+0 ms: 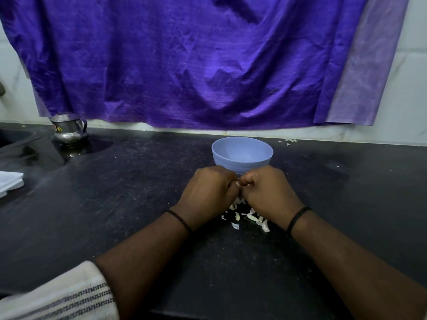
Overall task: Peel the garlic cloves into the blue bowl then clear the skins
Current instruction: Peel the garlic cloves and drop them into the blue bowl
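Observation:
The blue bowl (242,155) stands on the black counter (115,204), just behind my hands; what I can see of its inside looks empty. My left hand (208,190) and my right hand (268,190) meet knuckle to knuckle in front of the bowl, fingers curled, pinching a garlic clove (238,183) that is almost wholly hidden between them. Under and just behind my hands lies a heap of garlic skins and cloves (249,217) on the counter.
A small steel pot (69,128) stands at the back left beside a sink edge. White folded cloths (10,183) lie at the left edge. A purple cloth (208,61) hangs on the wall. A few skin scraps (290,141) lie by the wall at the right.

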Motion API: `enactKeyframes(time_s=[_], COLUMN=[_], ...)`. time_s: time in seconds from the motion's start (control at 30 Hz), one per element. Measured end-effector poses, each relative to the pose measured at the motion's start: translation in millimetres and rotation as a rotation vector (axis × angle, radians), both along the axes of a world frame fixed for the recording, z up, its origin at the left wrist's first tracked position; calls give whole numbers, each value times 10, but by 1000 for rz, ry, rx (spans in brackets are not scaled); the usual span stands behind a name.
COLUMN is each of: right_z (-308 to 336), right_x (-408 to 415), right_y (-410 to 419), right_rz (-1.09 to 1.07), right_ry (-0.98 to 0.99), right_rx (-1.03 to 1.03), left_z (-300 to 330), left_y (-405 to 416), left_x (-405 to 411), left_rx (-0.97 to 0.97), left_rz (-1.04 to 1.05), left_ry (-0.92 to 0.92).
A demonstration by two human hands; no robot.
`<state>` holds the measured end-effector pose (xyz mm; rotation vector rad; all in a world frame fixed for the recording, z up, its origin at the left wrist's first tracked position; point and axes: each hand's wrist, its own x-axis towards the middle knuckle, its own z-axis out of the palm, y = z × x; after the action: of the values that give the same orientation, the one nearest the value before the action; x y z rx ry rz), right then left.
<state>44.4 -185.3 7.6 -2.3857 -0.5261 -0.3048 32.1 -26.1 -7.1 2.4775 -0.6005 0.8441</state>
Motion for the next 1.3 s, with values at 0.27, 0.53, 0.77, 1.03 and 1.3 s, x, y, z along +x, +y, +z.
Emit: enactKeyframes(time_s=[0.27, 0.53, 0.77, 1.03, 1.3], right_z=[18, 19, 17, 25, 37], right_x=[11, 43, 67, 51, -3], right_y=[-16, -31, -49, -52, -40], right_rz=[-13, -7, -10, -3, -2], right_ry=[77, 74, 71, 86, 44], right_rx=[303, 228, 184, 168, 154], left_z=[-7, 18, 25, 18, 8], left_y=[28, 53, 59, 55, 25], left_x=[48, 47, 36, 42, 20], left_rx=[-300, -430, -495, -489, -511], left_rz=[-39, -75, -96, -91, -96], left_ry=[89, 229, 333, 353, 316])
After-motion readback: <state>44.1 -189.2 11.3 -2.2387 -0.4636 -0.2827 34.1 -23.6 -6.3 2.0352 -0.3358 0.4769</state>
